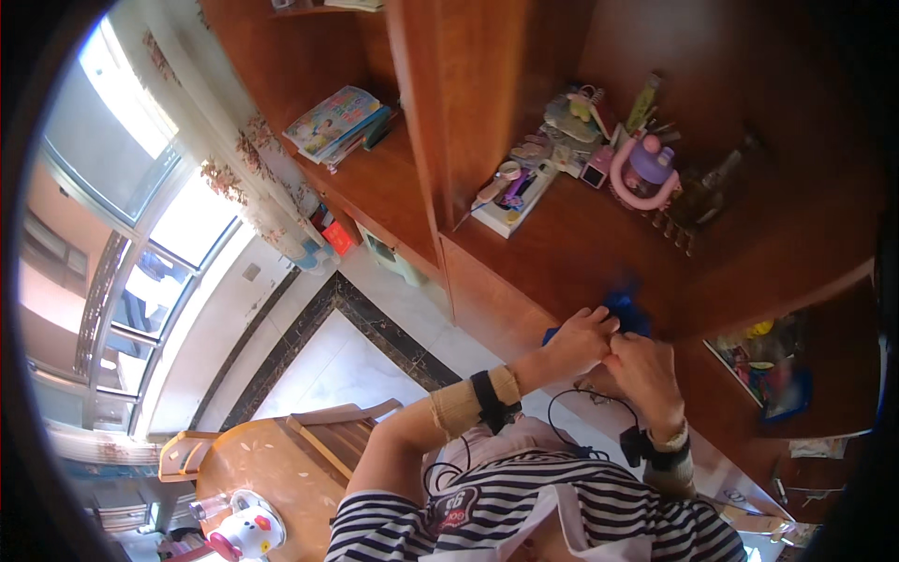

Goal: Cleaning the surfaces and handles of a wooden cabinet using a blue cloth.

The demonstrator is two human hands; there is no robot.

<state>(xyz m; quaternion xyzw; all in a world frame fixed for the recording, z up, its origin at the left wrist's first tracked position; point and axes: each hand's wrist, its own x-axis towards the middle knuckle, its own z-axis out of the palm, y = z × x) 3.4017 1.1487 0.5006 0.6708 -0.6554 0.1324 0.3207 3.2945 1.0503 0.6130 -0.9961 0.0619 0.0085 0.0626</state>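
Observation:
My left hand (pixel 581 341) and my right hand (pixel 648 373) are close together, just in front of the edge of a brown wooden shelf (pixel 538 272). Both have their fingers closed on a crumpled blue cloth (pixel 627 307). Part of the cloth spreads out above the fingers, smeared by motion. A small bit of blue also shows left of my left hand. The hands hide the middle of the cloth, and its exact kind is hard to make out.
Farther back on the shelf are a white box (pixel 510 214) with small items, a pink-and-purple cup (pixel 648 170) and clutter. Books (pixel 335 124) lie in the left compartment. A lower right compartment holds colourful items (pixel 760 361). Behind left stands a wooden table (pixel 272 468).

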